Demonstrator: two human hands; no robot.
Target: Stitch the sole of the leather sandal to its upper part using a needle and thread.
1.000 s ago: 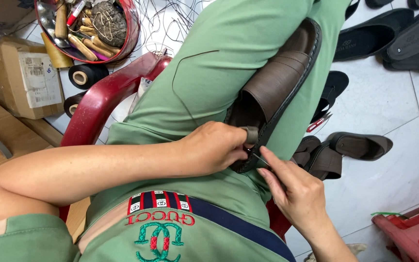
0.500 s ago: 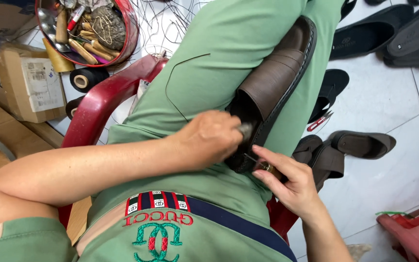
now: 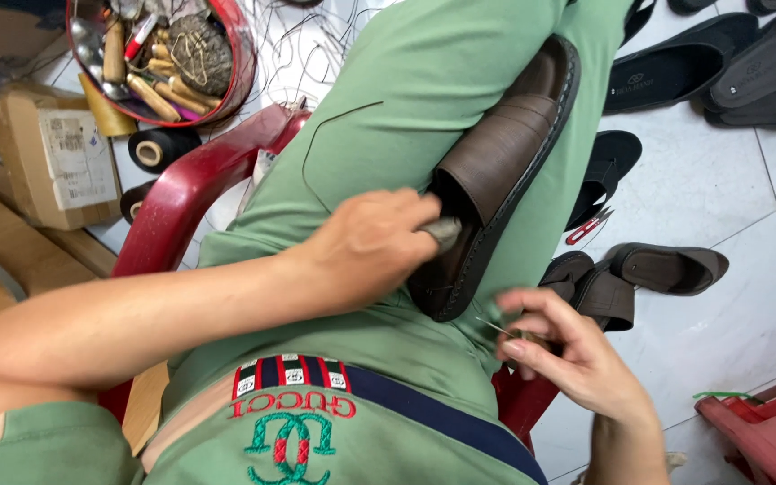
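So there's a brown leather slip-on shoe with a stitched dark rubber sole [image 3: 505, 162] lying along the person's thigh, on the green trousers [image 3: 424, 81], toe pointing away from the camera and heel end nearest the body. The left hand [image 3: 374, 247] is curled shut right at the shoe's opening, fingers clamped on a small greyish tool handle [image 3: 444, 231] – only the stubby end pokes out, so what kind of tool it is I can't tell, and the tip is hidden inside the shoe.

The right hand [image 3: 568, 355] sits just below the heel, a little clear of the sole. Thumb and fingertips are pinched together on something very thin, looks like a needle or thread end [image 3: 494, 327], honestly too fine to be sure which.

Around it: a red plastic chair [image 3: 181, 193] under the person, mostly covered by the legs. On the floor to the left, a round red tin full of wooden-handled tools [image 3: 159, 58], a black thread spool [image 3: 159, 148] and a taped cardboard box [image 3: 56, 166]. On the white tiles to the right, black sandals [image 3: 675, 72] partly cut off at the top edge, a dark brown slipper [image 3: 666, 267], small red snips [image 3: 590, 226] – and a red stool corner [image 3: 765, 422] barely in frame
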